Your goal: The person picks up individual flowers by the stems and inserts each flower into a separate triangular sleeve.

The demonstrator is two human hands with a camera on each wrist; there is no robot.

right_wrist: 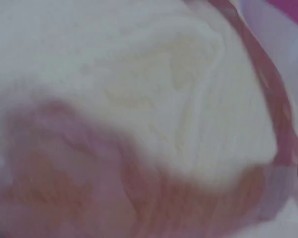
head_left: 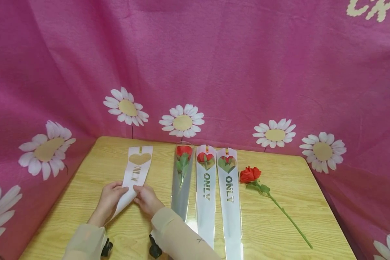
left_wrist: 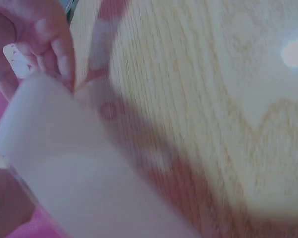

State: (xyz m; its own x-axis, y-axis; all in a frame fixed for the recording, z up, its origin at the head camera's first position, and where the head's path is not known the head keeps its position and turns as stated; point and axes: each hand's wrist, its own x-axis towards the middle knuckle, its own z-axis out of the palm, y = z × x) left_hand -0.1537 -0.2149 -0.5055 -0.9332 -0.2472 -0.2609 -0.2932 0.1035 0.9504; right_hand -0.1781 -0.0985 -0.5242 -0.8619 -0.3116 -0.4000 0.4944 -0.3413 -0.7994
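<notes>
Both hands hold a long white single-flower sleeve [head_left: 137, 177] with a heart-shaped window and the word ONLY, over the left part of the table. My left hand [head_left: 108, 200] grips its left edge, thumb on top. On the opposite edge my right hand [head_left: 148, 200] pinches it, thumb also on the front. Only the tabletop's colour shows through the heart. In the left wrist view the lower part of the sleeve [left_wrist: 79, 168] curves, lifted off the wood, with fingers [left_wrist: 62, 54] at its edge. The right wrist view is blurred.
Right of the hands lie a rose in a clear sleeve [head_left: 181, 180] and two white ONLY sleeves, one [head_left: 206, 206] beside the other [head_left: 230, 213], red showing in their hearts. A loose red rose [head_left: 251, 174] lies further right on the wooden table [head_left: 289, 184]. Pink cloth [head_left: 214, 65] hangs around.
</notes>
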